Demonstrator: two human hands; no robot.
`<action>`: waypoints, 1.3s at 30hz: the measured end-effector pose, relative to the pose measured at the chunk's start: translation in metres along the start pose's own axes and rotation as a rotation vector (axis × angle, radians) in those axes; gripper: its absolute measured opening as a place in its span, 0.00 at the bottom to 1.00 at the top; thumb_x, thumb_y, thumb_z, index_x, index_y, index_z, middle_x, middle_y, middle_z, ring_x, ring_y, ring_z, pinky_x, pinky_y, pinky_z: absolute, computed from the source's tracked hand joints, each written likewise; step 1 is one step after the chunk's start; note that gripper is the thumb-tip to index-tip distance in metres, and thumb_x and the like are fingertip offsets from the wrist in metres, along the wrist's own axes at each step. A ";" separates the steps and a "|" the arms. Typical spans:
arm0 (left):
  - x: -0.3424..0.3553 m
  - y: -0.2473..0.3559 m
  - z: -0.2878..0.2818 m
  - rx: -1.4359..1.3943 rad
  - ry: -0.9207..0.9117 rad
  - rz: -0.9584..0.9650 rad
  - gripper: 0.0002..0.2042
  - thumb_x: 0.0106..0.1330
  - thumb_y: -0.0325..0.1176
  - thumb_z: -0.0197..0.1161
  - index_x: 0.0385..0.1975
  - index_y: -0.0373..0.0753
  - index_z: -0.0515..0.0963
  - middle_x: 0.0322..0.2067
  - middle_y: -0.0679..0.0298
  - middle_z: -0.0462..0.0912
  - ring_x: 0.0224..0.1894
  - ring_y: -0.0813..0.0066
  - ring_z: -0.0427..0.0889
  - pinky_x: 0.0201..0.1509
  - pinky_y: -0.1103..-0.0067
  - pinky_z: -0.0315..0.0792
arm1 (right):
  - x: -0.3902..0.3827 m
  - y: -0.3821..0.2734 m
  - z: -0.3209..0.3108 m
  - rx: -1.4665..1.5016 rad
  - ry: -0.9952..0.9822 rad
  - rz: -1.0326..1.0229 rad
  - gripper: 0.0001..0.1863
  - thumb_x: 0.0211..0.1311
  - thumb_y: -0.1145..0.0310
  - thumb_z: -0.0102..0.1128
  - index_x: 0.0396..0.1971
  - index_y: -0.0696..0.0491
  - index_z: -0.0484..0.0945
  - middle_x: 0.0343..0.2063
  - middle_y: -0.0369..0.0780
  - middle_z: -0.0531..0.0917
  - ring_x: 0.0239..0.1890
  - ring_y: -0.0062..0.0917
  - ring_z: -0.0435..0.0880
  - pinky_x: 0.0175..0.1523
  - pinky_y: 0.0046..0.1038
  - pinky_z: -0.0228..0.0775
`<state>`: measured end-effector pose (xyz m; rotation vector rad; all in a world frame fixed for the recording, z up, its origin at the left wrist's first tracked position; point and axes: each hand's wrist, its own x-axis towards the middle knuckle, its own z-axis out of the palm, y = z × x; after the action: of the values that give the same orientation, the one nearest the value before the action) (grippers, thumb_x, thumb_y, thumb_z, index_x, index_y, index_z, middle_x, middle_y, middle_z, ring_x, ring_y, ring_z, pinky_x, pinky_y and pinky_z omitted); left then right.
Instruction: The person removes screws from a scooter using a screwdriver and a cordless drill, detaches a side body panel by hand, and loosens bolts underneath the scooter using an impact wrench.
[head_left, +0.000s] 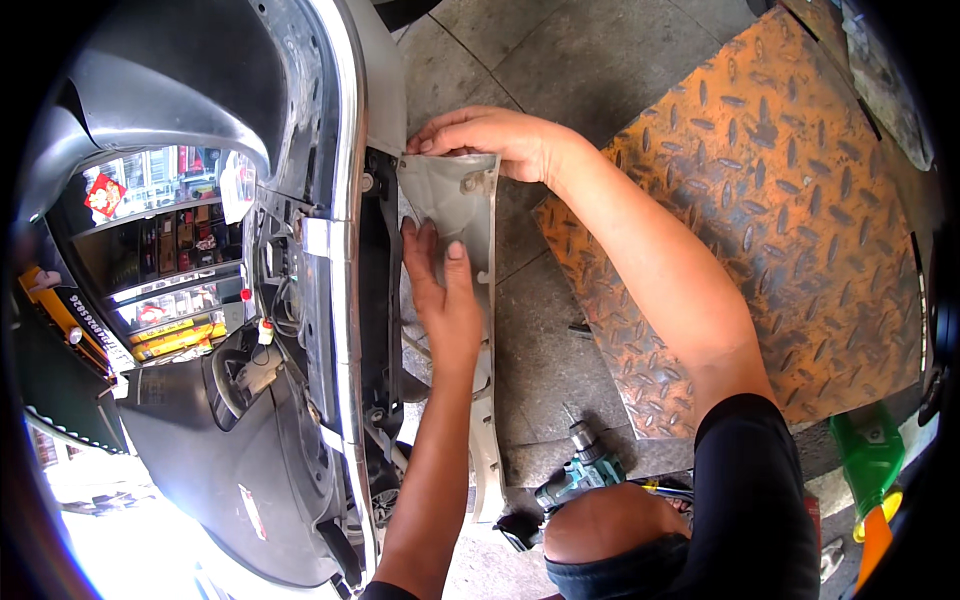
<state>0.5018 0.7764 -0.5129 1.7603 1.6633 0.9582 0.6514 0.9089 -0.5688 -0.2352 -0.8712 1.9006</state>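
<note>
A light grey bumper-like panel point(480, 330) runs lengthwise beside the vehicle body point(345, 200), its hollow inner side facing up. My right hand point(490, 138) reaches across from the right, with its fingers bent over the panel's far end where it meets the body. Part of those fingertips is hidden at the joint. Lower down, my left hand point(440, 295) lies against the panel's inner side, thumb and fingers apart, fingertips toward the dark gap point(380, 260) next to the body. The left fingertips look dirty.
A green cordless drill point(580, 465) stands on the tiled floor near my knee point(615, 525). To the right lies a worn orange tread plate point(740, 220). A green bottle point(868, 455) is at the lower right. Loose wire connectors point(265, 332) hang in the vehicle opening.
</note>
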 end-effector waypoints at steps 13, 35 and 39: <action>0.032 -0.008 0.003 0.045 -0.056 0.010 0.30 0.71 0.33 0.52 0.71 0.41 0.51 0.36 0.64 0.74 0.39 0.76 0.72 0.48 0.80 0.68 | -0.006 -0.004 0.002 -0.049 0.101 0.026 0.20 0.55 0.62 0.64 0.46 0.57 0.80 0.43 0.37 0.82 0.46 0.22 0.79 0.51 0.23 0.71; 0.041 0.004 -0.004 0.159 -0.139 0.006 0.26 0.75 0.41 0.42 0.72 0.47 0.48 0.64 0.48 0.64 0.62 0.56 0.70 0.63 0.71 0.63 | 0.001 -0.007 0.016 -0.101 0.229 0.063 0.09 0.55 0.66 0.65 0.32 0.56 0.83 0.27 0.34 0.83 0.29 0.15 0.80 0.33 0.16 0.71; 0.039 0.008 -0.004 0.279 -0.134 -0.020 0.26 0.75 0.42 0.42 0.71 0.48 0.50 0.62 0.48 0.67 0.60 0.55 0.71 0.62 0.71 0.64 | 0.001 0.003 0.010 0.025 0.222 0.087 0.14 0.51 0.65 0.67 0.35 0.59 0.83 0.31 0.38 0.84 0.33 0.21 0.82 0.39 0.22 0.74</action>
<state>0.5033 0.8141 -0.4995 1.9348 1.7919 0.6064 0.6436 0.9037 -0.5635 -0.4661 -0.6975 1.9213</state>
